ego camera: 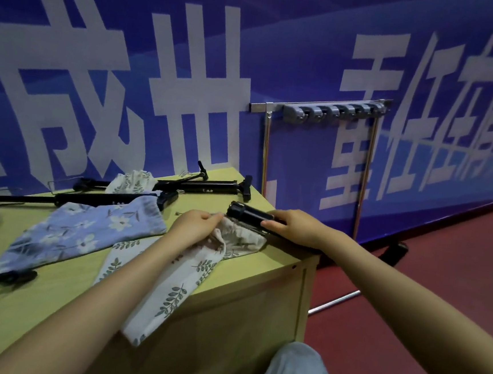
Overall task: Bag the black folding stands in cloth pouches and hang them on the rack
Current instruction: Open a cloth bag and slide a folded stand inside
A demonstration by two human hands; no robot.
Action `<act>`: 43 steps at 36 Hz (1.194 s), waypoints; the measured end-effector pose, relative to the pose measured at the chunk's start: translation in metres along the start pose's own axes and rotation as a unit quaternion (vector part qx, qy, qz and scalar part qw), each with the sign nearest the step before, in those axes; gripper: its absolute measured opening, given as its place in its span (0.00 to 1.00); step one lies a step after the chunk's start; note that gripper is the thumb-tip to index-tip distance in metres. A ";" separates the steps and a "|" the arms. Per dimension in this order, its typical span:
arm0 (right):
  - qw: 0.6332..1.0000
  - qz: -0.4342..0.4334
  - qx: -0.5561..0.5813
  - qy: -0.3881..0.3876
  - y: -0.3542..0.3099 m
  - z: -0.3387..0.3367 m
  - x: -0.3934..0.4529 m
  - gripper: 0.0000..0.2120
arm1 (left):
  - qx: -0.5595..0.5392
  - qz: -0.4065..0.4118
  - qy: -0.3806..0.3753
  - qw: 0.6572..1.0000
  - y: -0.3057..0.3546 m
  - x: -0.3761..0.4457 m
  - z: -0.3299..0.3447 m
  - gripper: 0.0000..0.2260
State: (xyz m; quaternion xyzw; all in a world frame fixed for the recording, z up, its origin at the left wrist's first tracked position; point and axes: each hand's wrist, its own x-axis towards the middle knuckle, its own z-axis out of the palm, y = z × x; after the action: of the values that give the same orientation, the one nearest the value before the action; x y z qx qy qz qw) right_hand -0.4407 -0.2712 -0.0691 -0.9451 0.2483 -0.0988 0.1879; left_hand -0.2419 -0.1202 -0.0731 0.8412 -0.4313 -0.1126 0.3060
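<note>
At the near right corner of a pale wooden table [239, 186], seen from the head camera, a person is working a folded black stand [250, 214] into the mouth of a cream leaf-print pouch [177, 282]. Their right hand [292, 225] is gripping the stand's barrel, fingers curled round it, while the left hand [196, 222] is pinching the pouch's gathered rim open just beside the stand's ribbed end. By the look of it, the bagging step is only beginning: the stand is lying almost wholly outside the cloth. The next move appears to call for holding the mouth wide and sliding the stand lengthwise down the pouch, then closing it; whether it has a drawstring cannot be told.

Soft, crumpled cotton is contrasting with hard, matte tubing. A blue floral pouch [80, 229] is lying flat to the left, a long stand [59, 200] partly beneath it, and another stand [206, 185] is resting unfolded at the far edge beside a third printed pouch [132, 182]. Behind the table, a metal rack [332, 112] with grey plastic hooks is waiting against the blue banner wall [72, 52], nothing yet hanging from it.
</note>
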 end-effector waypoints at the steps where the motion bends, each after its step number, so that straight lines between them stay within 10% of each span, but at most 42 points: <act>1: 1.000 -0.005 -0.006 -0.011 -0.002 0.000 0.001 0.20 | -0.019 -0.001 0.013 1.000 -0.002 0.000 -0.002 0.25; 9: 0.996 -0.068 0.004 -0.050 -0.032 0.003 0.011 0.23 | -0.283 0.007 0.050 0.958 -0.005 -0.009 -0.028 0.02; 15: 0.989 -0.115 -0.039 -0.089 -0.068 0.003 0.023 0.22 | -0.374 0.088 0.088 0.919 0.008 -0.030 -0.049 0.09; 26: 0.972 -0.203 -0.084 -0.088 -0.093 0.034 0.033 0.18 | -0.044 0.049 0.056 0.996 -0.048 -0.062 -0.029 0.19; 32: 0.976 -0.217 -0.010 0.009 -0.081 0.044 0.034 0.26 | 0.016 0.105 0.074 0.992 -0.056 -0.062 -0.021 0.17; 43: 0.948 -0.119 -0.047 0.292 -0.023 0.029 -0.005 0.11 | -0.021 0.108 0.080 0.991 -0.056 -0.060 -0.020 0.15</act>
State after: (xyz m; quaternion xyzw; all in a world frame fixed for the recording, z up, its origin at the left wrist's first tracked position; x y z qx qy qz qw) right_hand -0.4271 -0.2412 -0.0864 -0.9055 0.1820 -0.3802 0.0491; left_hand -0.2320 -0.0397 -0.0956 0.7894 -0.4915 -0.0200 0.3671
